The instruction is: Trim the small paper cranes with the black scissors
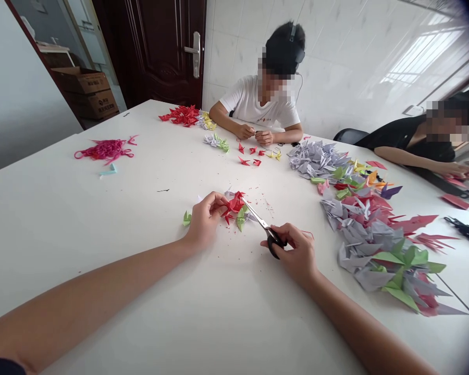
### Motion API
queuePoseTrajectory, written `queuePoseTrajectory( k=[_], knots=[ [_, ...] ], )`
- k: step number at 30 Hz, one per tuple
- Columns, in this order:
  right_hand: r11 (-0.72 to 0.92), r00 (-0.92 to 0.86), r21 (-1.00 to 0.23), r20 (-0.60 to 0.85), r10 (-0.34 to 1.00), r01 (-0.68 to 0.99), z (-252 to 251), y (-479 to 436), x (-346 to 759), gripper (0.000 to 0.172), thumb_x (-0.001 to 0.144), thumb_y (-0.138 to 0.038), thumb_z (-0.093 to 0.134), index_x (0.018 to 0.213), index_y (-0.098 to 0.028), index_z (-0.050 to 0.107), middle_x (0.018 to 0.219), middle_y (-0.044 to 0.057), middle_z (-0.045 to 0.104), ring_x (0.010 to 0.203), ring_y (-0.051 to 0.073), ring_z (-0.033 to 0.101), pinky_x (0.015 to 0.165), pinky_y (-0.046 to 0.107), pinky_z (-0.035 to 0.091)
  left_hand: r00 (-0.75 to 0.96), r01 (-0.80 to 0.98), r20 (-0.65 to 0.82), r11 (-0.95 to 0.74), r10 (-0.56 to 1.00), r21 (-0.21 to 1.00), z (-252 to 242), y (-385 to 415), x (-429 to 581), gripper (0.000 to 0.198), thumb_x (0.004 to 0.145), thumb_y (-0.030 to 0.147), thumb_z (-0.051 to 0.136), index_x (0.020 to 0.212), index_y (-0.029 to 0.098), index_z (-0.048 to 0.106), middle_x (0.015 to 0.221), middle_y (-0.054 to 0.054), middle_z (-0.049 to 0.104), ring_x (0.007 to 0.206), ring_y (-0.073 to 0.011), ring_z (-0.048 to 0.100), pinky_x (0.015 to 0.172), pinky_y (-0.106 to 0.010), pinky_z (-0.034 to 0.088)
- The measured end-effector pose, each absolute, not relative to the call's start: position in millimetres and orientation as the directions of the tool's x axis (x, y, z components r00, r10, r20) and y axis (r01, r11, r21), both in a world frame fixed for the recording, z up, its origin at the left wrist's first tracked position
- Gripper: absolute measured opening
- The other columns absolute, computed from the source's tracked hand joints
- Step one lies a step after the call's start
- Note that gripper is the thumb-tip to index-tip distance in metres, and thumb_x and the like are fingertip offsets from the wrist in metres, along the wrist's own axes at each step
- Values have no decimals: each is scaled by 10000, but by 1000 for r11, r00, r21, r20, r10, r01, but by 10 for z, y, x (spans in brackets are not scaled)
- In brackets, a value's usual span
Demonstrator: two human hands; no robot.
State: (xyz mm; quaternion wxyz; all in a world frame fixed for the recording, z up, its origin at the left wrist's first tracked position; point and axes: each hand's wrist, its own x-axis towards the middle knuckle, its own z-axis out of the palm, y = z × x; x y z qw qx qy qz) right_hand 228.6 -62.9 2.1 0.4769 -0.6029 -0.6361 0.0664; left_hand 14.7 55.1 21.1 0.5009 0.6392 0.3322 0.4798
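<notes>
My left hand (205,220) grips a bunch of small origami paper cranes, with a red crane (234,204) on top and a green crane (240,223) below it. Another green crane (186,219) sticks out past my fingers. My right hand (293,252) holds black-handled scissors (262,222), fingers through the loops. Their metal blades point up and left, and the tips reach the red crane. Tiny red paper scraps (266,205) are scattered on the white table (101,250) near both hands.
A long heap of grey, green and red paper cranes (375,245) lies to my right. Across the table, a seated person (258,101) works with both hands. Another person (414,143) sits at the right. Red cranes (182,115) and tangled pink paper strips (105,150) lie farther off.
</notes>
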Motion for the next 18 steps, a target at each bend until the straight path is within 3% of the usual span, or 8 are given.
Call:
queuePoseTrajectory(
  k=[7,18],
  knots=[
    [279,93,-565,540,837,777,53,-617,2309,168,730,-120,660,865,-219,662,646,-43,586,532,98,475,541,226,451,308,-51,275,-273,911,961,212,545,152,44,852,183,557,846,206,593,767,1,636,724,-132,585,690,-265,478],
    [273,88,-591,509,856,759,43,-609,2302,132,740,-172,676,865,-216,681,645,-41,572,549,106,442,527,232,433,320,-51,293,-292,901,955,196,553,148,45,846,172,562,831,207,587,761,7,626,718,-126,570,695,-260,470]
  ],
)
